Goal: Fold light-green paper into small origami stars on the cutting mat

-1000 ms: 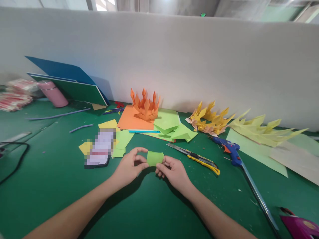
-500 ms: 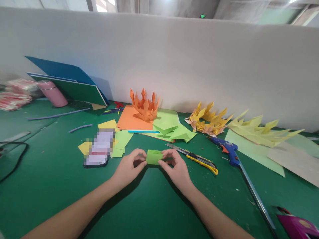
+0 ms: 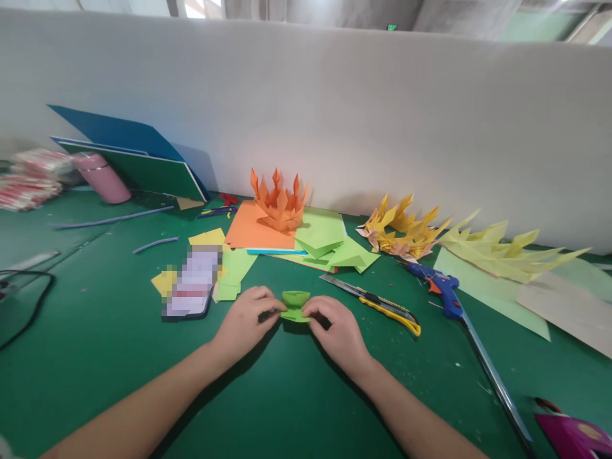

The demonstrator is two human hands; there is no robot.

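Note:
Between my two hands is a small folded piece of green paper [image 3: 296, 298], partly opened so that one flap stands up at the back and another lies toward me. My left hand [image 3: 251, 315] pinches its left edge between thumb and fingers. On the opposite edge, my right hand [image 3: 335, 325] pinches it the same way. A yellow utility knife [image 3: 373, 301] with its blade out lies just beyond my right hand. Left of my left hand lies a phone [image 3: 194, 284] with a blurred screen, and green paper pieces [image 3: 232, 274] lie behind that hand.
An orange paper crown [image 3: 282, 207] stands on stacked coloured sheets at the back. Yellow paper crowns [image 3: 406, 233] sit to the right. A blue glue gun [image 3: 444, 293] with a long glue stick lies at right. A pink bottle [image 3: 102, 178] leans against dark boards [image 3: 138, 172] at left.
The green paper has gone from a flat folded rectangle to a partly opened shape with a raised flap. My fingers have shifted lower along its edges.

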